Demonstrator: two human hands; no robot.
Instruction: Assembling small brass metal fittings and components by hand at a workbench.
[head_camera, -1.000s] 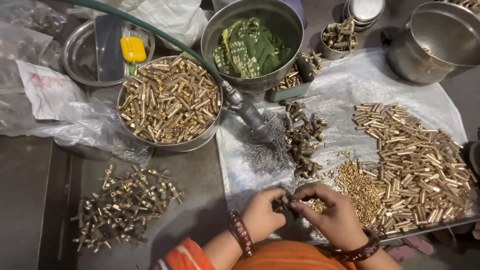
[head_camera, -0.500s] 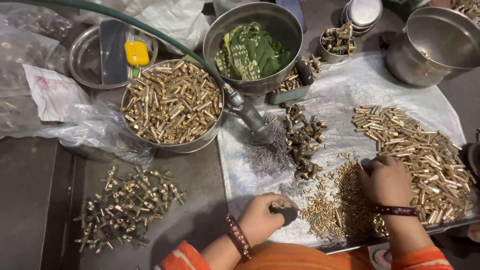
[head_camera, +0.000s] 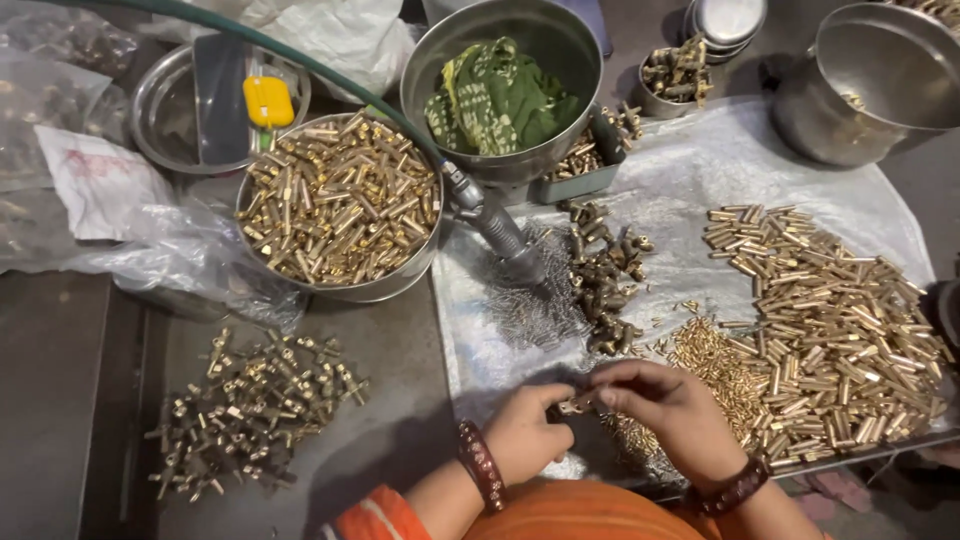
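Two hands meet at 6 o'clock: the left hand (head_camera: 527, 437) is clenched on a small brass fitting (head_camera: 570, 406), and the right hand (head_camera: 668, 412) pinches it from 3 o'clock, seemingly for joining. Brass pins (head_camera: 835, 330) lie within reach on the tabletop (head_camera: 400, 400).

1. Bowl of pins (head_camera: 340, 205) sits left of the plastic sheet (head_camera: 700, 160).
2. Fittings heap (head_camera: 250, 410) lies before that bowl, on the desk (head_camera: 400, 350).
3. Pin pile (head_camera: 830, 320) lies on the sheet's right.
4. Pot (head_camera: 880, 80) stands behind the pile.
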